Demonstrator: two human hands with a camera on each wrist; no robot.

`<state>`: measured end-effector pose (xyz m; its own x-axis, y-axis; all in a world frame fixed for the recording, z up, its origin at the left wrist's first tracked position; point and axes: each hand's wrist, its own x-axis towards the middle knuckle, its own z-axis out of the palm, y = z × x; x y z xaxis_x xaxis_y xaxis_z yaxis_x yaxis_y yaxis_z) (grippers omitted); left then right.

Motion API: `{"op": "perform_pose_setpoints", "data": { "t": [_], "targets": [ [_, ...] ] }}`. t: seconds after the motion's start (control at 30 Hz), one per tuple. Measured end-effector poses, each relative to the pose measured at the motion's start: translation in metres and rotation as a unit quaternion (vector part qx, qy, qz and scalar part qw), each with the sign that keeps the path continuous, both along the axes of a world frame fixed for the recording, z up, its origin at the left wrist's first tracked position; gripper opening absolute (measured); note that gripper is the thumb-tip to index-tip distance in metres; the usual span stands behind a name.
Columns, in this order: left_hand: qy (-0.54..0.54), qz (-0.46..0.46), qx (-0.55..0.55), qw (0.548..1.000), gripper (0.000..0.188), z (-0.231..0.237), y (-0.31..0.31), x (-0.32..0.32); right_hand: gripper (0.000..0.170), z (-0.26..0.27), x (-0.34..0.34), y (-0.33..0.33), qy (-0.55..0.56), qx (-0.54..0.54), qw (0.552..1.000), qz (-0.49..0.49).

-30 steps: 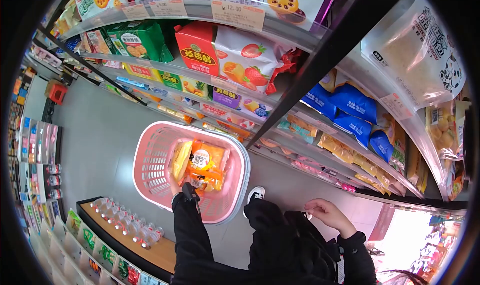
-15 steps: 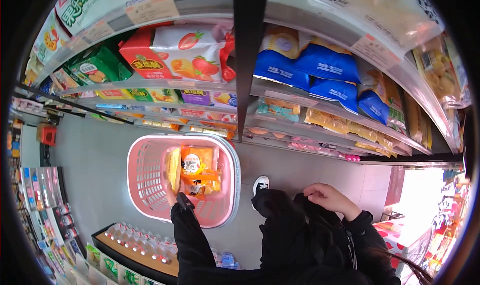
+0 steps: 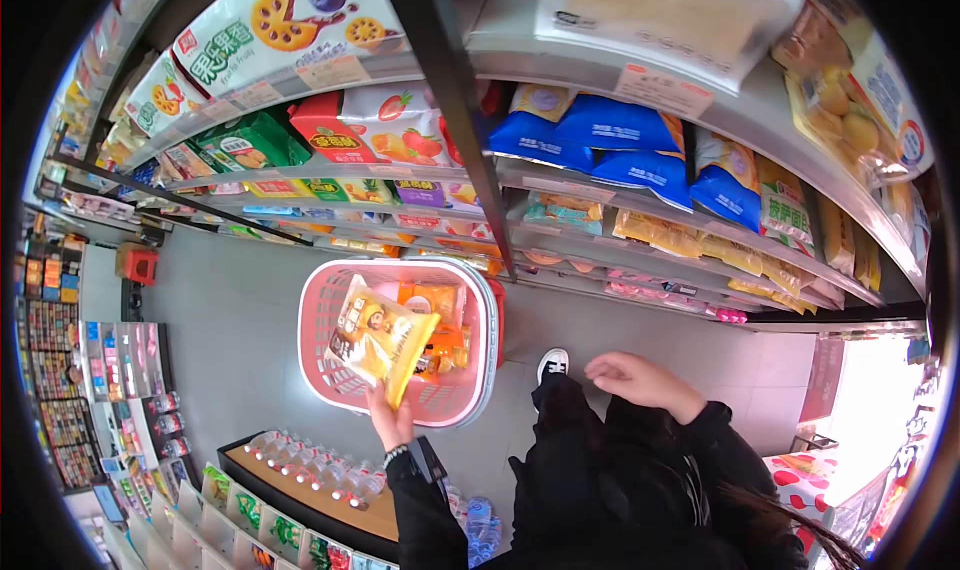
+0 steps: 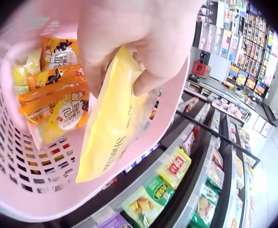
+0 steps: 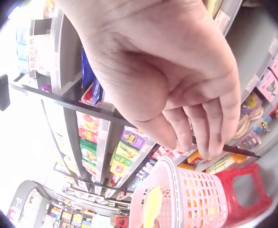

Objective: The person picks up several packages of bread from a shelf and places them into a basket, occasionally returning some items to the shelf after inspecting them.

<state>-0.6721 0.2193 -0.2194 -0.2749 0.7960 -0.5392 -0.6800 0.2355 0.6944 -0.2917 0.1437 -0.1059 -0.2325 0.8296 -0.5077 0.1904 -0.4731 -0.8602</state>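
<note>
My left hand (image 3: pixel 390 419) pinches a yellow packaged bread (image 3: pixel 378 332) by one end, holding it over the pink basket (image 3: pixel 312 365). In the left wrist view, thumb and fingers grip the top edge of that yellow bag (image 4: pixel 111 124). Orange bread packets (image 4: pixel 65 114) lie inside the basket, partly behind the held bag in the head view. My right hand (image 3: pixel 645 382) hangs in front of the body, right of the basket, with nothing in it. Its fingers (image 5: pixel 208 124) are loosely bent in the right wrist view.
Shelves of snacks run along the far side, with blue bags (image 3: pixel 640 130) and a strawberry pastry pack (image 3: pixel 375 130). A red stool (image 5: pixel 245 190) stands against the basket. Several water bottles (image 3: pixel 315 465) line a low wooden ledge (image 3: pixel 370 515) at the near left.
My left hand has lifted the yellow bread up from the basket's inside and turned its printed front into view. The right hand remains idle. The head view has shifted.
</note>
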Motion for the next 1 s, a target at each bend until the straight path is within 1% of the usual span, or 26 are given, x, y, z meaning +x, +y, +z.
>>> {"op": "perform_pose_setpoints", "data": {
  "t": [0.03, 0.07, 0.1, 0.13, 0.17, 0.23, 0.3, 0.33, 0.37, 0.43, 0.47, 0.5, 0.57, 0.6, 0.63, 0.67, 0.7, 0.77, 0.8, 0.83, 0.87, 0.9, 0.97, 1.0],
  "targets": [
    [-0.001, -0.028, 0.013, 1.000, 0.032, 0.016, -0.010, 0.009, 0.025, -0.005, -0.004, 0.003, 0.015, 0.015, 1.000, 0.020],
    [-0.002, -0.058, 0.026, 0.998, 0.040, 0.033, -0.019, 0.020, 0.025, -0.008, -0.008, 0.007, 0.017, 0.018, 1.000, 0.013],
    [-0.011, -0.088, 0.048, 0.995, 0.045, 0.050, -0.027, 0.032, 0.032, -0.011, -0.012, 0.011, 0.056, 0.026, 0.998, 0.025],
    [-0.019, -0.112, 0.069, 0.991, 0.044, 0.060, -0.034, 0.042, 0.038, -0.010, -0.015, 0.014, 0.094, 0.035, 0.994, 0.035],
    [-0.028, -0.138, 0.089, 0.986, 0.044, 0.067, -0.042, 0.051, 0.038, -0.006, -0.017, 0.015, 0.093, 0.040, 0.995, 0.024],
    [-0.050, -0.158, 0.079, 0.983, 0.045, 0.080, -0.053, 0.074, 0.052, 0.003, -0.015, 0.015, 0.155, 0.034, 0.987, 0.006],
    [-0.043, -0.244, 0.083, 0.965, 0.044, 0.088, -0.059, 0.101, 0.060, 0.002, -0.003, 0.006, 0.206, 0.012, 0.978, -0.010],
    [-0.036, -0.270, 0.088, 0.958, 0.041, 0.086, -0.062, 0.114, 0.063, 0.005, 0.005, -0.001, 0.204, 0.034, 0.977, -0.043],
    [-0.047, -0.294, 0.086, 0.951, 0.041, 0.086, -0.063, 0.129, 0.063, 0.005, 0.017, -0.010, 0.195, 0.037, 0.978, -0.070],
    [-0.049, -0.356, 0.066, 0.931, 0.040, 0.085, -0.066, 0.160, 0.058, -0.005, 0.043, -0.030, 0.181, 0.058, 0.979, -0.073],
    [-0.068, -0.385, 0.053, 0.919, 0.039, 0.083, -0.067, 0.176, 0.054, -0.017, 0.054, -0.043, 0.171, 0.077, 0.976, -0.111],
    [-0.074, -0.402, 0.053, 0.911, 0.039, 0.081, -0.070, 0.191, 0.054, -0.021, 0.068, -0.056, 0.164, 0.079, 0.975, -0.129],
    [-0.078, -0.431, 0.002, 0.899, 0.041, 0.075, -0.076, 0.222, 0.048, -0.027, 0.096, -0.080, 0.116, 0.094, 0.977, -0.151],
    [-0.085, -0.463, -0.009, 0.882, 0.034, 0.072, -0.077, 0.239, 0.048, -0.038, 0.110, -0.093, 0.114, 0.097, 0.976, -0.160],
    [-0.083, -0.470, -0.008, 0.879, 0.034, 0.071, -0.078, 0.257, 0.046, -0.049, 0.121, -0.106, 0.070, 0.102, 0.977, -0.172],
    [-0.085, -0.497, -0.027, 0.863, 0.030, 0.070, -0.081, 0.275, 0.044, -0.060, 0.132, -0.121, 0.026, 0.105, 0.977, -0.185],
    [-0.086, -0.524, -0.046, 0.846, 0.027, 0.067, -0.085, 0.291, 0.044, -0.060, 0.143, -0.134, 0.029, 0.106, 0.975, -0.194],
    [-0.089, -0.549, -0.061, 0.829, 0.026, 0.045, -0.093, 0.320, 0.044, -0.059, 0.164, -0.158, 0.095, -0.003, 0.962, -0.256],
    [-0.092, -0.559, -0.078, 0.821, 0.026, 0.037, -0.098, 0.335, 0.042, -0.063, 0.172, -0.170, 0.118, -0.025, 0.948, -0.293],
    [-0.095, -0.569, -0.096, 0.811, 0.026, 0.030, -0.103, 0.351, 0.042, -0.071, 0.179, -0.182, 0.129, -0.020, 0.928, -0.350],
    [-0.096, -0.582, -0.100, 0.801, 0.028, 0.022, -0.107, 0.367, 0.042, -0.080, 0.189, -0.193, 0.138, -0.023, 0.915, -0.378],
    [-0.092, -0.593, -0.104, 0.793, 0.028, 0.020, -0.111, 0.384, 0.042, -0.082, 0.199, -0.202, 0.147, -0.027, 0.902, -0.406],
    [-0.079, -0.594, -0.113, 0.793, 0.029, 0.013, -0.119, 0.420, 0.043, -0.087, 0.221, -0.221, 0.160, -0.024, 0.887, -0.433],
    [-0.074, -0.610, -0.106, 0.781, 0.027, 0.009, -0.121, 0.438, 0.043, -0.083, 0.232, -0.228, 0.181, -0.038, 0.866, -0.465]
  ]
}}
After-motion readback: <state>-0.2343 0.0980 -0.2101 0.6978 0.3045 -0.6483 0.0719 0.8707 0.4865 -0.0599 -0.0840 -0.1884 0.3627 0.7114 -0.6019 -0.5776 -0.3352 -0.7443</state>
